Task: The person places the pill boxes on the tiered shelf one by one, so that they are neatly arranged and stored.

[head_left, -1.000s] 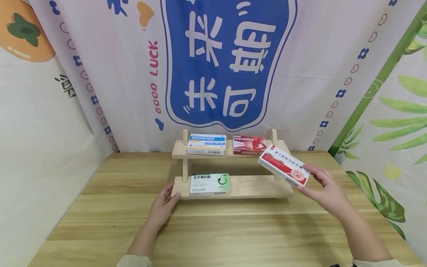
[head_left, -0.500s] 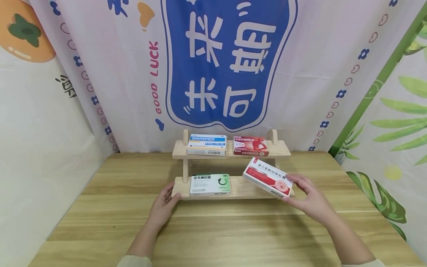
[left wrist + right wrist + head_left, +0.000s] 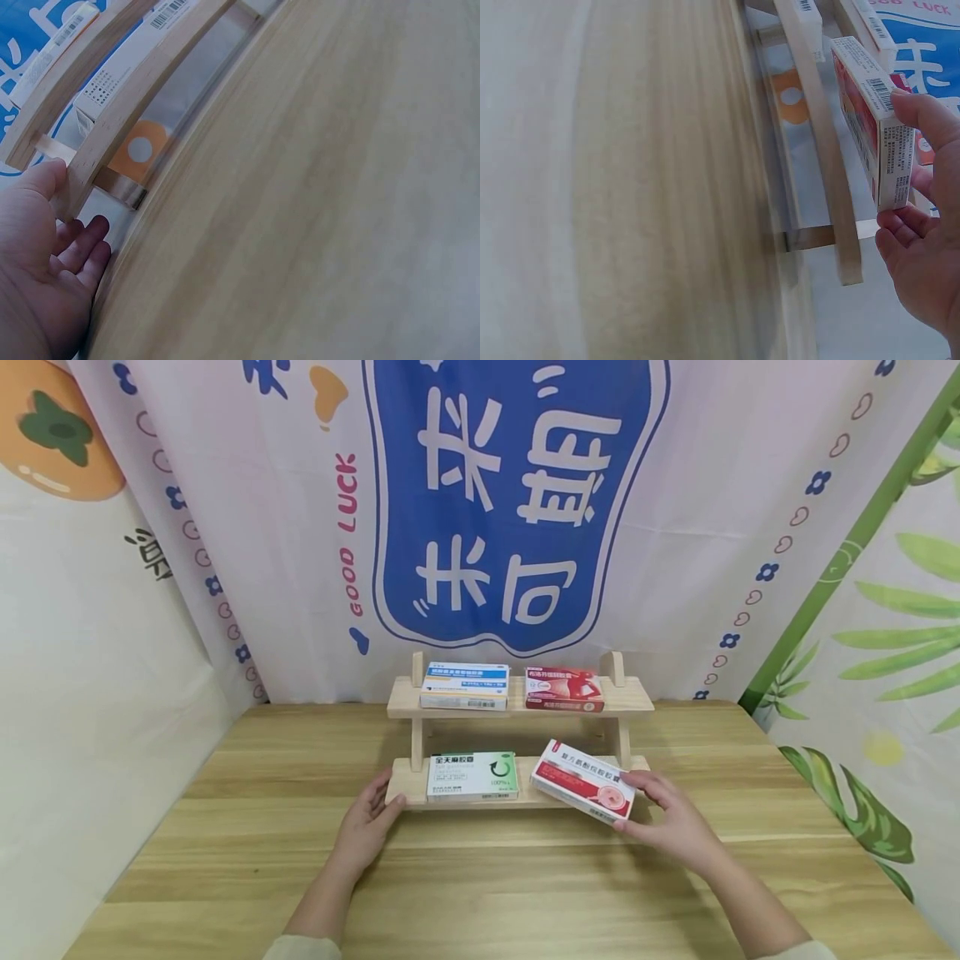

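Observation:
My right hand point(image 3: 671, 818) pinches a red-and-white medicine box point(image 3: 583, 781) by its right end, thumb and fingers on opposite edges. The box is tilted over the right part of the lower shelf; I cannot tell whether it touches the wood. On the left, my left hand point(image 3: 367, 822) grips the end of the two-tier wooden stand point(image 3: 401, 785), its thumb point(image 3: 46, 178) against the lower shelf. A green-and-white medicine box point(image 3: 472, 775) lies on that shelf. The upper shelf bears a blue-and-white box point(image 3: 465, 685) at left and a red box point(image 3: 562, 688) at right.
The stand is on a wood-grain table point(image 3: 480, 877), near its back edge. Behind hangs a white cloth point(image 3: 300, 568) with a blue printed panel point(image 3: 510, 485). Printed cloth also covers both sides.
My right hand has carried the red-and-white box left and down, from beside the upper shelf's right end to the lower shelf. The left hand has stayed on the stand.

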Tool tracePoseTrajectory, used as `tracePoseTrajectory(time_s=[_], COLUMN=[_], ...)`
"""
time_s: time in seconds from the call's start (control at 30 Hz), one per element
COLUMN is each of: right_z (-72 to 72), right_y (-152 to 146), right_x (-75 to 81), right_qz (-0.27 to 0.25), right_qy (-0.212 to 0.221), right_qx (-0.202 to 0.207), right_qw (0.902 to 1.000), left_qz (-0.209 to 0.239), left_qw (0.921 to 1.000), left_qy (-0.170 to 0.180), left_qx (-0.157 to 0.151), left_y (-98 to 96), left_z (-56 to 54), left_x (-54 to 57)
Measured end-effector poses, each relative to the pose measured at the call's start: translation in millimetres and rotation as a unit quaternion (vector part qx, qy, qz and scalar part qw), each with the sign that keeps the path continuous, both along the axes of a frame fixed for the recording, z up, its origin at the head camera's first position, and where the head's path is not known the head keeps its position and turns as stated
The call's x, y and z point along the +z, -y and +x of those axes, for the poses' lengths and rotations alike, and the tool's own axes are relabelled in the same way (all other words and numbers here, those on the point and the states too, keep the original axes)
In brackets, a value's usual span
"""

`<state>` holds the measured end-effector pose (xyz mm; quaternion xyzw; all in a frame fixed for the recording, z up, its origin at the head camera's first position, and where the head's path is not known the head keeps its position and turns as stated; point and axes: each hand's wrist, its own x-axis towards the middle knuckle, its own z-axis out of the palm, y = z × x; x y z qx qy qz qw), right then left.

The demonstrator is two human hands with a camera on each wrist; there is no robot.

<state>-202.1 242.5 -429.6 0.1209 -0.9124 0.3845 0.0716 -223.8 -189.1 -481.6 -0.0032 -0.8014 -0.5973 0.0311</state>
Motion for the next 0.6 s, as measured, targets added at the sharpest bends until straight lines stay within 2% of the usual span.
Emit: tracePoseTrajectory(time_s=[0.2,0.43,0.6], right_z=[-1.6,-2.2,-3.2], right_y=[2.3,1.2,0.5], right_x=[-9.3,-9.1,-9.6], right_qz=[0.019,0.03,0.02], right_qy=[-0.004,0.009,0.016], right_qx=[0.001,0.001,-0.004], right_qw=[0.9998,0.9995,0.9997], left_qz=[-0.002,-0.002,-0.004], left_qw=[1.0,1.0,1.0], left_qy=[0.0,0.007,0.008], left_qx=[0.001,0.003,0.003], left_y=[0.0,-0.2,-0.1], left_z=[0.0,-0.4,-0.6], left_x=[-0.3,0.0,0.1])
